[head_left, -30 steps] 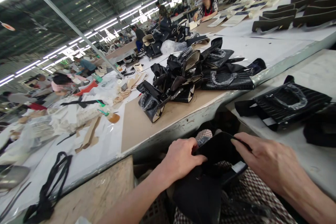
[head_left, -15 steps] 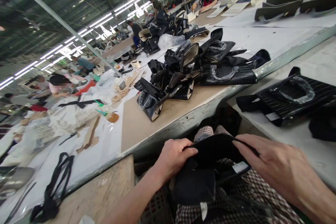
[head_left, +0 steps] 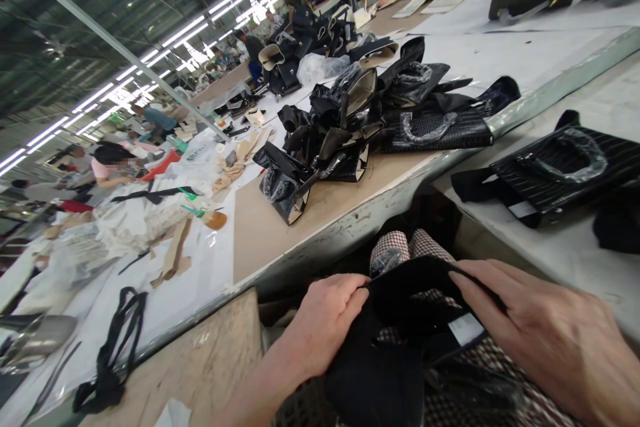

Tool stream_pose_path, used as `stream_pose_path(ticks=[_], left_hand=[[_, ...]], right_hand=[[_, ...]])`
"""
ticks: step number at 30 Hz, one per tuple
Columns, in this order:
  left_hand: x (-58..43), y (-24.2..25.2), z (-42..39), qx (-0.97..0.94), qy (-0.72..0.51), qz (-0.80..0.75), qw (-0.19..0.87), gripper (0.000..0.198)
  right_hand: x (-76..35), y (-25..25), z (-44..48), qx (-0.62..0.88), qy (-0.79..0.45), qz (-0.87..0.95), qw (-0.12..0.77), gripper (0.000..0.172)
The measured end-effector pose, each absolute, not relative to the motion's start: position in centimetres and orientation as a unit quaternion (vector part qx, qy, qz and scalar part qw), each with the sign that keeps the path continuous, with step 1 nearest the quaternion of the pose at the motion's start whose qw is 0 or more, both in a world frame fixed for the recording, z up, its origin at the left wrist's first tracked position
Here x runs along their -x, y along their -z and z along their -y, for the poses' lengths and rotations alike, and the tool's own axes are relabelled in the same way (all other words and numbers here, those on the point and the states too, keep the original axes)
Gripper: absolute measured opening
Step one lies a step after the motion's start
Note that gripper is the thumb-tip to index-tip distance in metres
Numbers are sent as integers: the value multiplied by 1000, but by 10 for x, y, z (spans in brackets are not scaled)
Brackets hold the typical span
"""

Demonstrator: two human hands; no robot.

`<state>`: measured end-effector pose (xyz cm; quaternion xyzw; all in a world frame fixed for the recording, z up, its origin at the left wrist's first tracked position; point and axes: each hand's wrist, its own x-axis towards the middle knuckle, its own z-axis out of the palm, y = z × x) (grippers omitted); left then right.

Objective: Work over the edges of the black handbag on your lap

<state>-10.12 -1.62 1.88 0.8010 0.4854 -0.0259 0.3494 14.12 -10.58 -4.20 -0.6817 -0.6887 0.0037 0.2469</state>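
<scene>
A black fabric bag lining (head_left: pixel 375 367) lies across my lap, with a white label (head_left: pixel 466 329) on its inner side. My left hand (head_left: pixel 330 320) grips its left edge between thumb and fingers. On the other side, my right hand (head_left: pixel 530 320) pinches the right edge, so the piece is held spread between both hands. Clear plastic wrap shows below it on the checked cloth (head_left: pixel 393 243) over my legs. Parts of the lining under my hands are too dark to make out.
Black handbags (head_left: pixel 435 130) with plastic-wrapped handles are heaped on the worktable (head_left: pixel 300 240) ahead. Another black handbag (head_left: pixel 570 160) lies to my right. Glue bottles (head_left: pixel 213 218), black straps (head_left: pixel 113 353) and scraps are on the left. Several people work farther back.
My left hand has shifted down a little along the lining's edge, and the black fabric's lower left part has turned and spread. My right hand keeps its grip. The view has tilted slightly.
</scene>
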Motion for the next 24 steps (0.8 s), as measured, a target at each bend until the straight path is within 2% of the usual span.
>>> stream_pose_path(ticks=[10,13,17,24], left_hand=[[91,-28,17,-758,22,-507,409,26],[86,-28,16,-791,54,-512,329,28],[80,-25,20,-828,97,-509,212,17],[84,-10,22,-878,63,-451,146,33]], right_hand=[[-142,45,107,713,0,661,235,39],[-143,46,108,701,-6,673,234,38],[-145,50,108,694,-15,677,246,32],[-147,57,107,702,-1,667,249,45]])
